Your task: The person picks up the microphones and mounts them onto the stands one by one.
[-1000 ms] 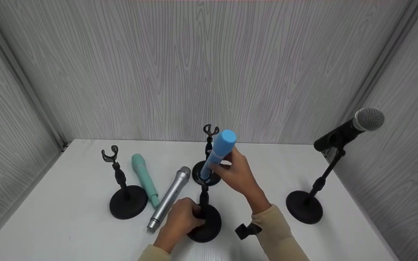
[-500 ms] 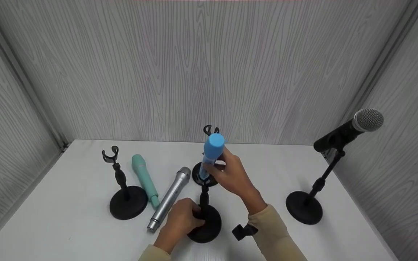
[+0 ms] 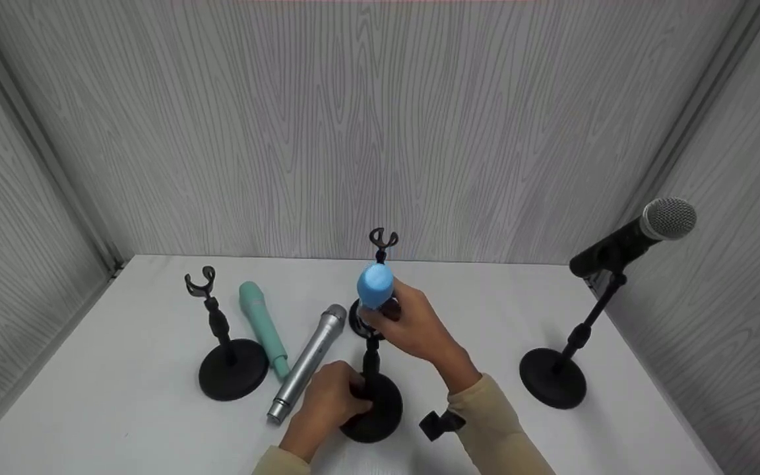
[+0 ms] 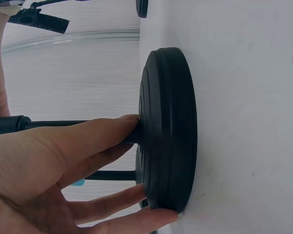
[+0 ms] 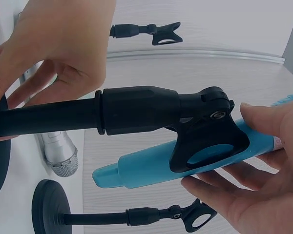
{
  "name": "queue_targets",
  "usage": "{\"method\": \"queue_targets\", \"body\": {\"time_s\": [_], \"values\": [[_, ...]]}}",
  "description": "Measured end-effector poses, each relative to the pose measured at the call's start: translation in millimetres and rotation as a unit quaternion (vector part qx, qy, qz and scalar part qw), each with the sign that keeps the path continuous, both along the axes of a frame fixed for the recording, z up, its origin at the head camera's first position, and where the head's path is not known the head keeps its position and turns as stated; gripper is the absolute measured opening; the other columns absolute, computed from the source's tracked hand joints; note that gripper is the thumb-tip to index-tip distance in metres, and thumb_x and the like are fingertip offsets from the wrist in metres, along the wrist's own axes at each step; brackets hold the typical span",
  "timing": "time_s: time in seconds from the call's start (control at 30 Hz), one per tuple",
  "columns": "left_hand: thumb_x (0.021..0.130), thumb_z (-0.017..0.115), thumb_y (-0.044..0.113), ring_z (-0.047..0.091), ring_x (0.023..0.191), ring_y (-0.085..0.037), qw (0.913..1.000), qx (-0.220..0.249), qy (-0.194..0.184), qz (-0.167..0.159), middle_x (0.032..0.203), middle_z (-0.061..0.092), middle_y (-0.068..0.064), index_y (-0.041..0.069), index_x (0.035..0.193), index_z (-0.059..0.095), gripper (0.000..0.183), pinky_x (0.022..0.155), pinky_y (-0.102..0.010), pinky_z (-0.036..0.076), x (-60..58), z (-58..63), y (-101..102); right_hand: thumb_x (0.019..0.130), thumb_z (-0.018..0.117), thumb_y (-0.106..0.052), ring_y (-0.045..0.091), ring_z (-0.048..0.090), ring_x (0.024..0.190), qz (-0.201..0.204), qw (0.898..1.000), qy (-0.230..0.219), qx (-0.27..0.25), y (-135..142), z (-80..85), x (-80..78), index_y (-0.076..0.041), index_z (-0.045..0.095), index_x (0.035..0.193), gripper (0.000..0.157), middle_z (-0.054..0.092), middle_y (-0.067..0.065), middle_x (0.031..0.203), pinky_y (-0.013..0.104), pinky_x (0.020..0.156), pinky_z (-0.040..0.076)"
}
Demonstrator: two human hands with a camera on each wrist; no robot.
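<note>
Wood-grain panels (image 3: 380, 132): grey, at back and both sides.
Tabletop (image 3: 123, 409): white, carries all stands.
Right-side stand (image 3: 553, 379): upright; black microphone (image 3: 617, 247) tilted at its top, mesh head up.
Near stand (image 3: 383, 417): upright at front centre, round base on the tabletop.
Left-side stand (image 3: 233, 371): upright, forked top.
Rear stand (image 3: 356, 322): upright behind the near stand, partly covered.
Left hand (image 3: 330, 392): fingers spread across the near stand's base, gripping it at stem foot and rim.
Right hand (image 3: 413, 323): fingers curled, parted to barrel width, gripping the blue microphone (image 3: 375, 285).
Silver microphone (image 3: 307, 363): lies slanted, left of the near stand, head rearward.
Blue microphone: at the near stand's clip (image 5: 205, 129), head tilted up; blue shows through the clip's opening. Seating depth: cannot tell.
Teal microphone (image 3: 264, 328): lies between left-side stand and silver microphone.
</note>
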State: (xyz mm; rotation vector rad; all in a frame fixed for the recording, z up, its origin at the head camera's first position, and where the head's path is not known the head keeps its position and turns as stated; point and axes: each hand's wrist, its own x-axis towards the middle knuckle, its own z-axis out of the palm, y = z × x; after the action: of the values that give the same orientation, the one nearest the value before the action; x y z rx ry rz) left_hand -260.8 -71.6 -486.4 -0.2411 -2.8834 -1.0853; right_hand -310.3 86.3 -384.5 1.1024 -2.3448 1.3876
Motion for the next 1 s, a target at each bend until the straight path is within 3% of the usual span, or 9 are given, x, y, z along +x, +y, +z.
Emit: {"method": "queue_targets", "body": {"time_s": [0.3, 0.63, 0.87, 1.0], "values": [[0.063, 0.086, 0.015, 0.064, 0.078, -0.02, 0.9999, -0.002, -0.014, 0.003, 0.081, 0.069, -0.004, 0.006, 0.086, 0.072, 0.028, 0.069, -0.037, 0.053, -1.2, -0.3, 0.2, 0.075, 0.08, -0.028, 0.011, 0.057, 0.117, -0.003, 0.999, -0.003, 0.033, -2.3, -6.0, 0.3, -0.021, 0.047, 0.131, 0.066, 0.059, -0.002, 0.122, 0.034, 0.097, 0.048], [0.064, 0.085, 0.014, 0.064, 0.079, -0.022, 1.0, -0.001, -0.007, 0.002, 0.082, 0.068, -0.005, 0.005, 0.086, 0.071, 0.029, 0.069, -0.038, 0.053, -0.4, -0.8, 0.8, 0.078, 0.079, -0.023, 0.011, 0.062, 0.11, -0.018, 1.0, 0.016, 0.01, -4.3, -8.5, 2.5, -0.02, 0.055, 0.121, 0.05, 0.065, 0.0, 0.115, 0.033, 0.092, 0.052], [0.063, 0.086, 0.014, 0.064, 0.08, -0.022, 0.9999, 0.006, -0.009, -0.004, 0.082, 0.068, -0.005, 0.005, 0.085, 0.071, 0.029, 0.069, -0.038, 0.053, -0.6, -1.7, 0.6, 0.078, 0.077, -0.01, 0.02, 0.064, 0.106, -0.015, 1.0, 0.009, 0.013, -6.1, 10.3, 22.0, -0.005, 0.058, 0.113, 0.041, 0.067, 0.013, 0.109, 0.04, 0.091, 0.052], [0.063, 0.086, 0.014, 0.065, 0.08, -0.022, 0.9999, 0.008, -0.01, -0.003, 0.082, 0.069, -0.006, 0.004, 0.085, 0.071, 0.029, 0.069, -0.038, 0.054, -0.7, -2.1, 0.6, 0.08, 0.075, -0.008, 0.02, 0.066, 0.098, -0.014, 1.0, 0.002, 0.011, -7.2, 15.6, 29.3, -0.003, 0.062, 0.105, 0.029, 0.069, 0.013, 0.1, 0.039, 0.088, 0.053]]}}
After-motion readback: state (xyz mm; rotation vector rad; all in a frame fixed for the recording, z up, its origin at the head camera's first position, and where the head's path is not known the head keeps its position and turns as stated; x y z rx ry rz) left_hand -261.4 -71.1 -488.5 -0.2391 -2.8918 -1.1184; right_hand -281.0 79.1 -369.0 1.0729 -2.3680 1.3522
